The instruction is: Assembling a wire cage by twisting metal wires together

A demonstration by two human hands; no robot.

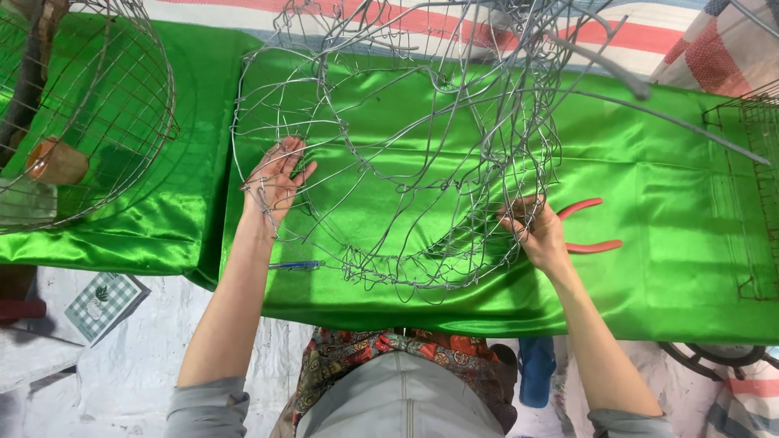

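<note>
Seen from the head camera, a person works a loose, tangled wire frame of thin grey metal that rests on a bench draped in glossy green satin. The frame's curved hoops and crossing strands form a rough basket shape, spreading from the bench's middle toward its far edge.

The left hand lies open against the frame's left side, fingers spread and threaded among the wires. The right hand is closed in a pinch on strands at the frame's lower right, near the bench's front edge.

Just beyond the right hand, a pair of pliers with red handles rests on the cloth, partly hidden by the hand. A slim blue pen lies at the front edge below the left wrist.

At the bench's left end sits a finished round wire basket, its mesh regular and rust-toned. A rectangular wire grid lies at the right end. A small checked box lies on the pale floor below.
</note>
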